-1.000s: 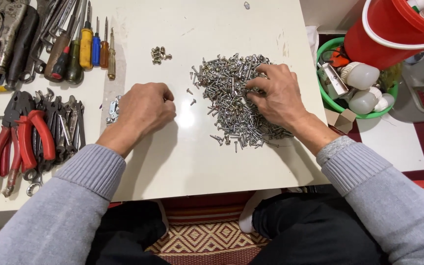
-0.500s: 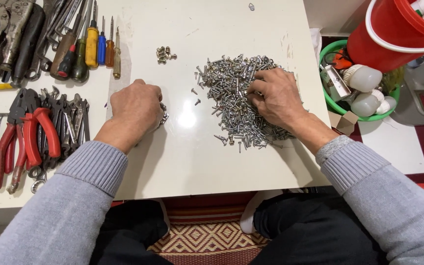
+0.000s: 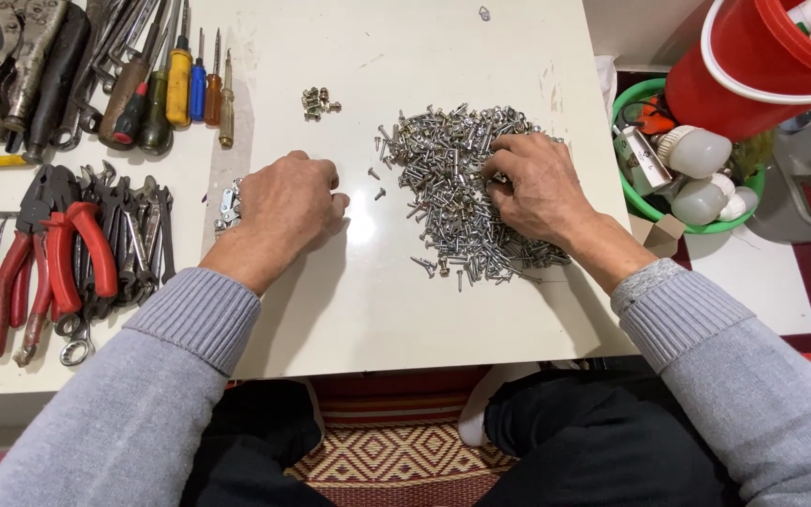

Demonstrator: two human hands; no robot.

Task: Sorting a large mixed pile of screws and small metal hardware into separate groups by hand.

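Red-handled pliers (image 3: 49,253) and screwdrivers (image 3: 178,89) lie at the far left of your white table (image 3: 377,300); your left hand (image 3: 288,202) rests beside them, loosely curled, and whether it holds anything cannot be told. Your right hand (image 3: 537,188) presses into the screw pile (image 3: 452,178), fingers bent among screws. Far right, a green basket (image 3: 631,192) holds white bulbs (image 3: 696,150), beside a red bucket (image 3: 753,66).

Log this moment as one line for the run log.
left hand: fist on table, beside small metal bits | right hand: fingers in screw pile | pliers far left
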